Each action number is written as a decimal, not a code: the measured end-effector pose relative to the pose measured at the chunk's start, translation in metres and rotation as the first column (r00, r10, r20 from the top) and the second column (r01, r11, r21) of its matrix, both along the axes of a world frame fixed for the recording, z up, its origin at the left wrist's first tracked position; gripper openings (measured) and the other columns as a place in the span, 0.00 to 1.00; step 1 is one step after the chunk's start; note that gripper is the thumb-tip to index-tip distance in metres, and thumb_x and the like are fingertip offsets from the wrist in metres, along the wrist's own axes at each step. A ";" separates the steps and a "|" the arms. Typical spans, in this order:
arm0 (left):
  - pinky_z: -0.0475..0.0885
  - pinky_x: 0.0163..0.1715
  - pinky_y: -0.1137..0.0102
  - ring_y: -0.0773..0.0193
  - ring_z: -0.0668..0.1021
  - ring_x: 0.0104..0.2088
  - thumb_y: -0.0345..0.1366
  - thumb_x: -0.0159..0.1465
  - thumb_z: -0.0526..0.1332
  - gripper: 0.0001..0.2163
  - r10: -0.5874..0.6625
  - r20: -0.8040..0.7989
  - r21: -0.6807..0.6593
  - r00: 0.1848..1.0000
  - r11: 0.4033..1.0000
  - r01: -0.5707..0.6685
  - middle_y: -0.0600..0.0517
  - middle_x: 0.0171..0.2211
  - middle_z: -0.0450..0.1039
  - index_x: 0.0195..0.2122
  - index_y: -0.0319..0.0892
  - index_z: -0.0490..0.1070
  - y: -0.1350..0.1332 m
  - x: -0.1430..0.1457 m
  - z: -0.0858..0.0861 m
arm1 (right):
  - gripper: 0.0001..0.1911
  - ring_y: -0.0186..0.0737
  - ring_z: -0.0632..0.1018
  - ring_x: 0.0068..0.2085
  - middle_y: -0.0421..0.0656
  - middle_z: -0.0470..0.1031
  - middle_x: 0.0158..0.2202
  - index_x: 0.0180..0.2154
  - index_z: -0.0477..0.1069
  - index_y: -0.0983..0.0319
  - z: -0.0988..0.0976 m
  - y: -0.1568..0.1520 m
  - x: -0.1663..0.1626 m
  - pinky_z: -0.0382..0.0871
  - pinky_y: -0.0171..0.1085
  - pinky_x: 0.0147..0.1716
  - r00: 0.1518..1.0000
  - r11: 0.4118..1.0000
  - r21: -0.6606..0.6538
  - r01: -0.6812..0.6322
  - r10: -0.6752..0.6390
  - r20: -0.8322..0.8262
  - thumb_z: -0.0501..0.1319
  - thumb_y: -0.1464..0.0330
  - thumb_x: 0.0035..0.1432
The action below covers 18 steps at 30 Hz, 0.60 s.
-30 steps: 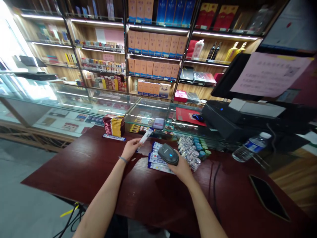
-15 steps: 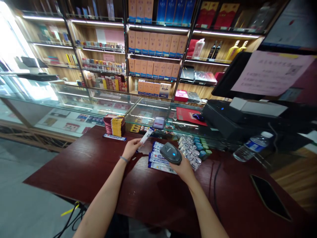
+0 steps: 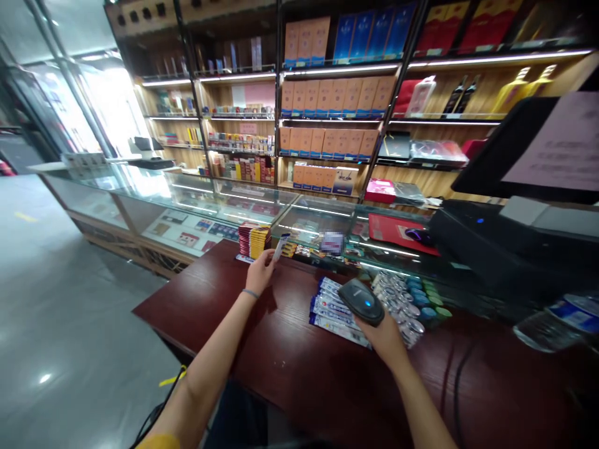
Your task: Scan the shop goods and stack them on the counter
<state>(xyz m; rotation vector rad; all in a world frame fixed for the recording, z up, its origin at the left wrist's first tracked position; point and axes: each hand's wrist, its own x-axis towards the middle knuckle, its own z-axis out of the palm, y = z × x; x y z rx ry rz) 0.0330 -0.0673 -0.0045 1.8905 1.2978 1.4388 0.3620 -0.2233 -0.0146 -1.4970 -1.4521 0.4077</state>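
My left hand (image 3: 261, 272) pinches a slim white-and-blue packet (image 3: 280, 247), held upright just right of a stack of red and yellow packets (image 3: 254, 241). Under that stack, the end of another blue-and-white packet (image 3: 244, 259) shows on the table. My right hand (image 3: 384, 337) is wrapped round a dark barcode scanner (image 3: 360, 300) with a lit blue light. Beneath and left of the scanner lie several blue-and-white packets (image 3: 334, 307), fanned in a pile. Small clear-wrapped items with silvery tops (image 3: 397, 296) stand in rows beyond my right hand.
A glass display counter (image 3: 299, 215) runs along the table's far edge. Blue and green round items (image 3: 428, 299) stand right of the silvery ones. Further right are a water bottle (image 3: 556, 321), a black machine (image 3: 486, 249) and a cable (image 3: 457, 386). A mouse (image 3: 418, 236) rests on a red mat (image 3: 393, 232).
My view has turned left. My left hand has carried its packet away from the scanner, over beside the red and yellow stack. My right hand still holds the scanner above the pile.
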 end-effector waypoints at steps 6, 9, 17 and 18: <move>0.71 0.48 0.64 0.57 0.78 0.44 0.32 0.65 0.56 0.11 0.149 -0.371 0.134 0.916 0.985 -0.106 0.47 0.43 0.77 0.45 0.45 0.75 0.011 -0.090 -0.017 | 0.29 0.53 0.82 0.42 0.50 0.82 0.41 0.50 0.73 0.63 -0.004 0.002 0.005 0.76 0.44 0.41 0.999 0.999 -0.031 0.015 -0.014 0.029 0.64 0.56 0.48; 0.70 0.51 0.62 0.56 0.75 0.47 0.30 0.64 0.55 0.12 0.134 -0.526 0.170 0.840 0.984 -0.050 0.46 0.43 0.75 0.44 0.45 0.76 0.019 -0.114 -0.029 | 0.28 0.52 0.82 0.43 0.50 0.82 0.41 0.50 0.73 0.63 -0.005 0.000 0.002 0.76 0.44 0.42 0.998 0.999 -0.013 0.046 -0.046 0.031 0.64 0.55 0.49; 0.71 0.48 0.63 0.57 0.75 0.44 0.38 0.69 0.53 0.12 0.124 -0.620 0.175 0.775 0.984 -0.017 0.46 0.40 0.74 0.44 0.45 0.77 0.044 -0.124 -0.047 | 0.26 0.52 0.82 0.43 0.49 0.82 0.42 0.49 0.73 0.62 -0.005 -0.001 0.001 0.75 0.44 0.43 0.998 0.998 -0.026 0.065 -0.064 0.029 0.63 0.55 0.51; 0.71 0.49 0.63 0.57 0.75 0.44 0.38 0.69 0.54 0.12 0.118 -0.614 0.172 0.780 0.985 -0.014 0.46 0.40 0.74 0.44 0.45 0.77 0.047 -0.124 -0.049 | 0.26 0.53 0.82 0.44 0.49 0.82 0.42 0.49 0.74 0.61 -0.004 -0.001 0.000 0.75 0.44 0.43 0.997 0.998 -0.024 0.064 -0.063 0.032 0.63 0.55 0.51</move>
